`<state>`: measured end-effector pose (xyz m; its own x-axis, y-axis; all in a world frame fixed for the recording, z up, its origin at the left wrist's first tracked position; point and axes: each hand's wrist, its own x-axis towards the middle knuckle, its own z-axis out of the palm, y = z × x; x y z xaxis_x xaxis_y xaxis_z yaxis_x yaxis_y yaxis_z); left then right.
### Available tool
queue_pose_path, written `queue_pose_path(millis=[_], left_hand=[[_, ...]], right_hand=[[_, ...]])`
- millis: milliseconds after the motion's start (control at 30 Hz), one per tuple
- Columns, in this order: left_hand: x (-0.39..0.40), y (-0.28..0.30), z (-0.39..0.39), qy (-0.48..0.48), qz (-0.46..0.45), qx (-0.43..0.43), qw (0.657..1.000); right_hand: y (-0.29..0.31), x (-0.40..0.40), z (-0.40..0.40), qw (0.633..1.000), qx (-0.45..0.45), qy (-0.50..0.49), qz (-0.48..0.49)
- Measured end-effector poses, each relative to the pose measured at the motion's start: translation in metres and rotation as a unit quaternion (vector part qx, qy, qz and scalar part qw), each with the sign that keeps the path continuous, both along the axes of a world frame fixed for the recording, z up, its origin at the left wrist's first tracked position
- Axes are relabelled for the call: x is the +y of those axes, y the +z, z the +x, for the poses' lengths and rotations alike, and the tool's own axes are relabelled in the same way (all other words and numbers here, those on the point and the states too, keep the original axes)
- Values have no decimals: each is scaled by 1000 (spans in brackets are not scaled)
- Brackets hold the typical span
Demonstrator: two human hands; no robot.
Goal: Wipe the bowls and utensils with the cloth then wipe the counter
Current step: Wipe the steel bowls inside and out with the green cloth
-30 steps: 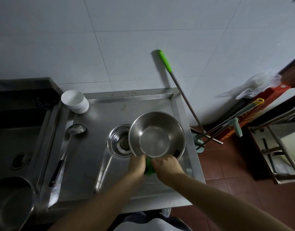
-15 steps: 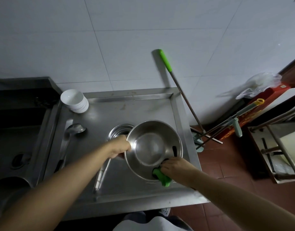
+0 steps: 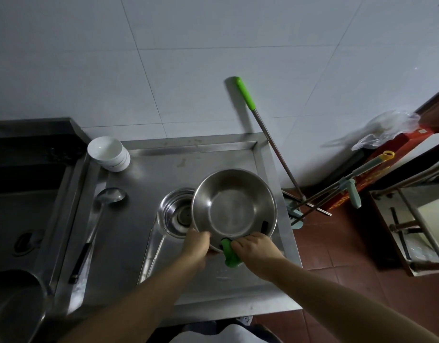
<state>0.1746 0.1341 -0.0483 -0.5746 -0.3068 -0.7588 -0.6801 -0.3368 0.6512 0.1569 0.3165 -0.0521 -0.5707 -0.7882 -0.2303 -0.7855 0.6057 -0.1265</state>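
The steel bowl (image 3: 234,206) is held tilted above the counter (image 3: 129,243), its opening facing the person. The left hand (image 3: 197,243) grips the rim at 7 o'clock. The right hand (image 3: 256,246) presses the green cloth (image 3: 229,253) against the rim at 6 o'clock, fingers curled round it. Unwiped rim runs clockwise from the cloth.

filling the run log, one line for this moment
step: wiping steel bowl | left hand: holds rim | right hand: presses green cloth

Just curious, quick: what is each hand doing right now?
Left hand: grips the near rim of the steel bowl.
Right hand: holds the green cloth against the bowl's rim.
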Motion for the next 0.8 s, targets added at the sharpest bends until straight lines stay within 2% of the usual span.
queue_pose_path(millis=[200,333,400,500,600,667,733,800], left_hand=[[-25,-2,-23,-73,-46,-16,996],[-32,2,-32,-125,-81,-25,989],[-32,3,-33,-147,-100,-28,984],[-28,4,-30,-164,-69,-21,984],[-17,7,-22,-171,-40,-16,984],[-10,5,-20,-168,-33,-16,985],[-5,2,-20,-151,-36,-20,988],[-5,-5,-21,-142,-48,-31,988]], right_hand=[[6,14,-20,997,-39,72,-8],[23,16,-34,992,-103,69,0],[24,19,-42,992,-114,59,4],[22,19,-57,997,-65,31,-7],[20,5,-65,998,-33,-48,-8],[13,-6,-61,995,-48,-91,18],[-1,-11,-50,992,-76,-71,75],[-9,-11,-42,985,-119,-91,82]])
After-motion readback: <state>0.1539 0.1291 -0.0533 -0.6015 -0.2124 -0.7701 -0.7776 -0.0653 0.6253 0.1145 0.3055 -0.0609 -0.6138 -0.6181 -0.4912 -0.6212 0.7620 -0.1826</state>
